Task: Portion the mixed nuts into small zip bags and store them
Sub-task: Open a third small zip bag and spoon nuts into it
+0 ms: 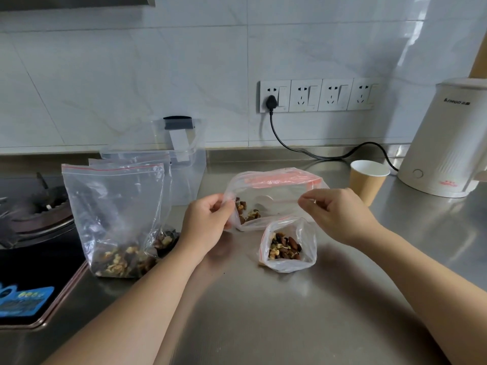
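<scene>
Steel surface: a brushed stainless-steel surface is carrying all the bags, with a white tiled wall behind it.
Left hand: the left hand is pinching the left edge of a clear zip bag with a red seal strip, fingers and thumb curled onto the plastic.
Right hand: the right hand is pinching the same bag's right part, near its mouth, thumb and fingertips pressed together on the film.
Held bag: it is lying tilted between the two hands, its mouth facing away from the person, with a few mixed nuts sitting in its left lower corner.
Small bag: a small open clear zip bag holding brown mixed nuts is standing on the surface just in front of the held bag, between the forearms.
Large bag: a tall clear zip bag with nuts at its bottom is standing upright at the left, with another similar bag just behind it.
Container: a clear plastic box is standing behind these bags, against the wall.
Cup: a tan paper cup is standing near the right hand, beside a white electric kettle.
Cord: a black cord is running from a wall socket strip towards the kettle.
Stove: a black gas hob is sitting at the left edge.
</scene>
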